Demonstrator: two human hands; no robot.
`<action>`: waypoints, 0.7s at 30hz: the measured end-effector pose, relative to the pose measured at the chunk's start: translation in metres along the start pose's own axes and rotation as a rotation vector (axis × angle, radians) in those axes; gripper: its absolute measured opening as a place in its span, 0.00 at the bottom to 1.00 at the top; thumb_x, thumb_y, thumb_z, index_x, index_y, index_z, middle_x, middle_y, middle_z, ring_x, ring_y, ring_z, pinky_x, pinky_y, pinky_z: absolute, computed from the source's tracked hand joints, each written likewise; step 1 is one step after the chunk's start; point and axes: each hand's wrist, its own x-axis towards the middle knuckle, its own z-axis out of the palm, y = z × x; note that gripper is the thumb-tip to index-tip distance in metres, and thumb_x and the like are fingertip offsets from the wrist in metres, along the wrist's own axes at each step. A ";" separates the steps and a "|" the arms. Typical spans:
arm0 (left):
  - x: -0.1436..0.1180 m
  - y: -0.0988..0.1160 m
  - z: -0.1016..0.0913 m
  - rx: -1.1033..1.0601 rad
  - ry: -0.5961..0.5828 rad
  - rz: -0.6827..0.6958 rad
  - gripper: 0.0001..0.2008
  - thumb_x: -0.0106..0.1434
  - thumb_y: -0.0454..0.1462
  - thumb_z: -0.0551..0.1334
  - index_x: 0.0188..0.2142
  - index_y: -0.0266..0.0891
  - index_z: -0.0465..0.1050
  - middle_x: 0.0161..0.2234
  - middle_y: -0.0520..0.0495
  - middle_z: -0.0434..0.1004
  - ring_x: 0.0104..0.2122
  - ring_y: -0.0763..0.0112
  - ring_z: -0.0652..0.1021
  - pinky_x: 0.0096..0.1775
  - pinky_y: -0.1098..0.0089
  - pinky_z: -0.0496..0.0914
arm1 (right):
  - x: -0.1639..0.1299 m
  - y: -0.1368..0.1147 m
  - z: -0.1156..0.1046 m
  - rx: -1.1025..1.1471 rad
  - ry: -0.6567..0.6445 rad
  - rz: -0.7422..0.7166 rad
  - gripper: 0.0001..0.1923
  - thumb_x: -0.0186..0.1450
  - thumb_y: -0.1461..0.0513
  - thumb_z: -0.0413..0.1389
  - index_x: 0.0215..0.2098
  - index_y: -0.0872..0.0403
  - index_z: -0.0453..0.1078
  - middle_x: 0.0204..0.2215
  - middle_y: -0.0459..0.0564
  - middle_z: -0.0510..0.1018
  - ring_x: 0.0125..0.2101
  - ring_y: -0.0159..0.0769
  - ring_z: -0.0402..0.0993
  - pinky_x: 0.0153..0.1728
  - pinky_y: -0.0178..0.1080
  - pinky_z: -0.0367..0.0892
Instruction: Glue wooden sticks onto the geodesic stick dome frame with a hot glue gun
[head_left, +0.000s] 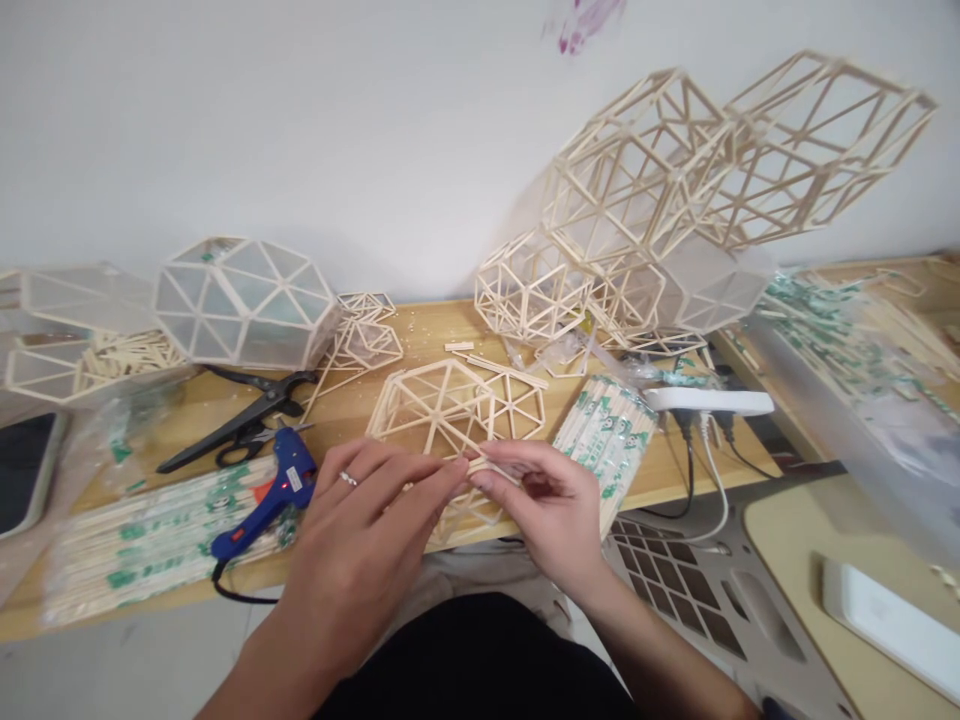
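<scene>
Pale wood fills the grip: both hands pinch a thin stick [491,465] at the near edge of a half-built lattice frame [450,410] of glued sticks lying on the bench [375,400]. The left hand [367,520], a ring on one finger, presses its fingertips [450,470] onto the stick from the left; the right hand [551,510] clenches the stick's other end between thumb and forefinger, so the two grips meet almost fingertip to fingertip.

Just left of the grip lies a blue glue gun [262,500], resting on packs of wrapped chopsticks [142,545]. Beyond the gun, black scissors [240,420] lie open on the wood. Just right of the grip sits another chopstick bundle [607,435], and past it a white power strip [709,402] with cords plugged in.

Farther out, behind the frame, stands a paper-covered faceted lantern [244,300] to the left, and a stack of open stick polyhedra [675,190] rises to the right against the white wall.
</scene>
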 end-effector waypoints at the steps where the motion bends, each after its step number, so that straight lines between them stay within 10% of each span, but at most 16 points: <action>1: 0.000 0.000 0.000 -0.002 0.002 -0.003 0.13 0.70 0.26 0.65 0.50 0.41 0.78 0.40 0.50 0.85 0.37 0.68 0.79 0.47 0.61 0.67 | 0.001 0.000 0.001 0.063 -0.004 0.047 0.13 0.61 0.61 0.73 0.43 0.44 0.83 0.36 0.45 0.89 0.37 0.39 0.87 0.41 0.42 0.83; 14: -0.013 0.000 -0.010 0.066 0.089 -0.088 0.17 0.69 0.29 0.66 0.55 0.44 0.75 0.48 0.46 0.84 0.46 0.63 0.81 0.52 0.59 0.71 | -0.006 0.006 0.011 0.197 0.072 0.077 0.16 0.61 0.61 0.73 0.44 0.46 0.76 0.33 0.42 0.86 0.35 0.32 0.84 0.38 0.33 0.78; 18: -0.043 -0.025 -0.030 0.300 0.173 -0.524 0.12 0.71 0.35 0.61 0.52 0.50 0.74 0.46 0.48 0.82 0.47 0.56 0.82 0.49 0.55 0.75 | -0.003 0.008 0.008 0.153 0.095 0.010 0.14 0.61 0.63 0.73 0.42 0.46 0.78 0.34 0.42 0.85 0.35 0.30 0.83 0.36 0.30 0.77; 21: -0.073 -0.057 -0.036 0.407 0.020 -0.862 0.15 0.68 0.36 0.53 0.51 0.48 0.72 0.48 0.43 0.79 0.50 0.44 0.80 0.48 0.43 0.75 | -0.001 0.010 0.007 0.130 0.096 -0.021 0.13 0.61 0.64 0.72 0.42 0.46 0.79 0.33 0.42 0.84 0.35 0.30 0.83 0.36 0.29 0.77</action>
